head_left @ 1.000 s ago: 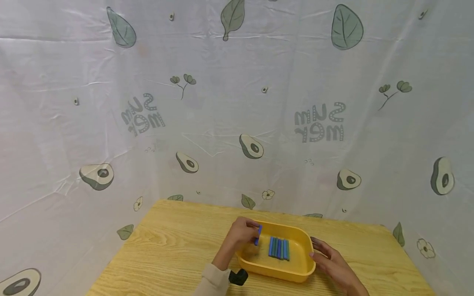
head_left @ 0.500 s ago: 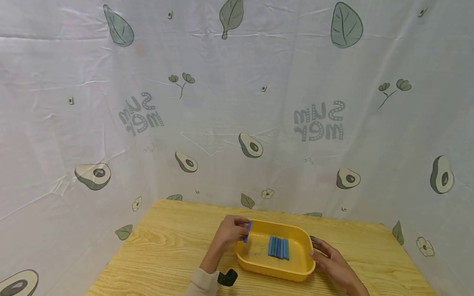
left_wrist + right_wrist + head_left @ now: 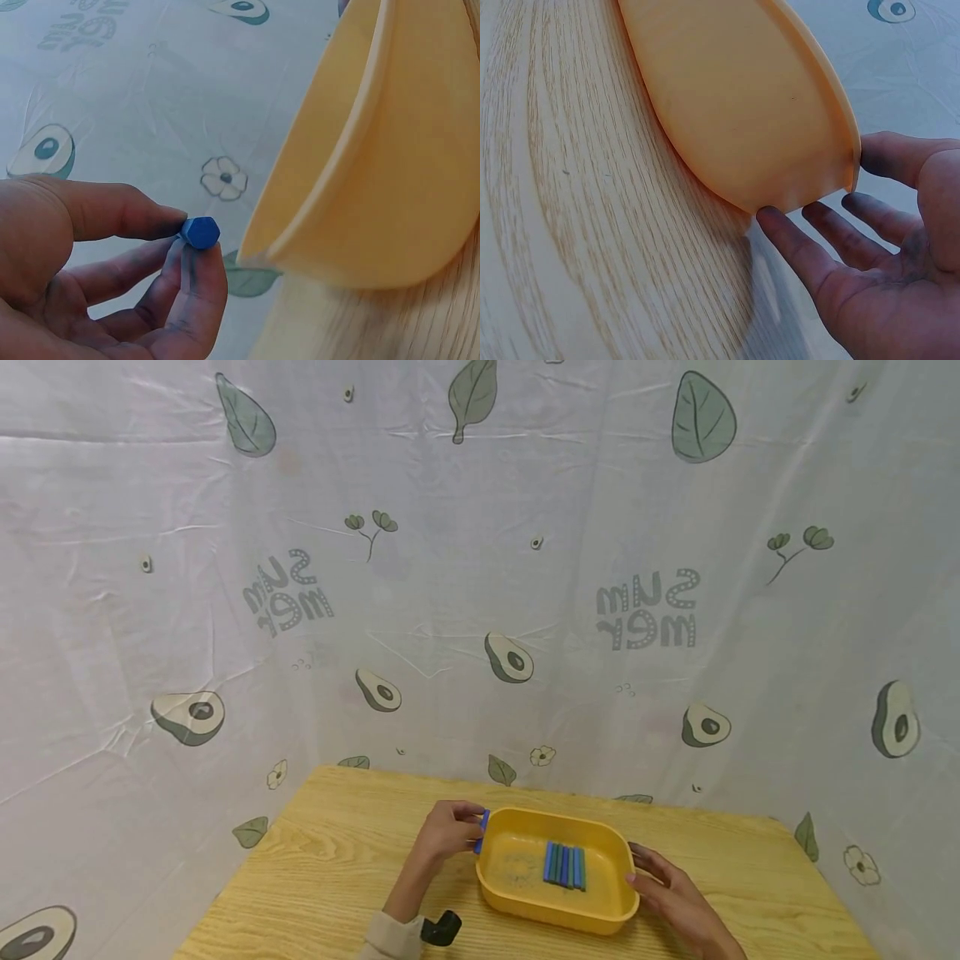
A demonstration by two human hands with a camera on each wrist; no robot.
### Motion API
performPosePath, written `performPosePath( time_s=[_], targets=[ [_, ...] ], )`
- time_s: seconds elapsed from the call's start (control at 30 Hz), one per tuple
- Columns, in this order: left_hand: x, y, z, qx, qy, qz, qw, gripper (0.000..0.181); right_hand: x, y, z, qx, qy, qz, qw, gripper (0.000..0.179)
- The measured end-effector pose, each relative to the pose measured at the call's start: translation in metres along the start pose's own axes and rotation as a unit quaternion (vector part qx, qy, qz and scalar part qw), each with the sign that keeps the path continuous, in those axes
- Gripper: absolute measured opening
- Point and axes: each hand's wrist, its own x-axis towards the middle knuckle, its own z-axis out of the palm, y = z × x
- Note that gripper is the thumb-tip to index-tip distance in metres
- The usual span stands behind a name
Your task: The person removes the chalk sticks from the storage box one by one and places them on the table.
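Observation:
My left hand [image 3: 447,830] pinches a blue six-sided chalk stick [image 3: 202,233] between thumb and fingertips. It holds the stick just off the left end of a yellow plastic tray [image 3: 555,917]. Dark smudges mark the fingers in both wrist views. At the tray's right end, my right hand [image 3: 673,893] grips the rim, thumb at the edge and fingertips against the outer wall [image 3: 742,112]. Inside the tray, several blue and green sticks [image 3: 565,865] lie side by side in a row. Dark crumbs [image 3: 520,868] are scattered on the tray floor to their left.
The tray stands on a wood-grain table [image 3: 337,852]. A pale curtain [image 3: 420,585] printed with avocados and leaves hangs behind the table and along its left side. A small black device [image 3: 442,928] sits at the left wrist.
My left hand has moved left with the blue chalk stick, from over the tray's inside to past its left rim. The right hand, the tray and the row of sticks have stayed put.

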Motion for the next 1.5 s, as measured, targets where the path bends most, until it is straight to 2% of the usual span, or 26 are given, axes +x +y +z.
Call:
performPosePath(
  time_s=[0.27, 0.63, 0.87, 1.23, 1.5],
  targets=[
    [-0.006, -0.009, -0.020, -0.011, 0.003, 0.001, 0.9999, 0.035, -0.001, 0.000, 0.000, -0.003, -0.001, -0.004, 1.0000, 0.076],
    [-0.010, -0.030, -0.046, 0.008, 0.038, -0.013, 0.9992, 0.036, -0.002, -0.002, 0.001, -0.001, -0.001, -0.004, 1.0000, 0.077],
    [-0.014, -0.040, -0.059, -0.002, 0.043, -0.020, 0.9989, 0.037, -0.002, -0.002, 0.002, -0.001, 0.001, -0.005, 1.0000, 0.077],
    [-0.019, -0.051, -0.073, 0.020, 0.075, -0.026, 0.9967, 0.035, -0.003, -0.003, 0.002, -0.004, -0.006, -0.006, 1.0000, 0.077],
    [-0.016, -0.059, -0.075, 0.031, 0.069, -0.023, 0.9969, 0.034, -0.004, -0.003, 0.001, -0.001, -0.003, -0.003, 1.0000, 0.077]
  ],
)
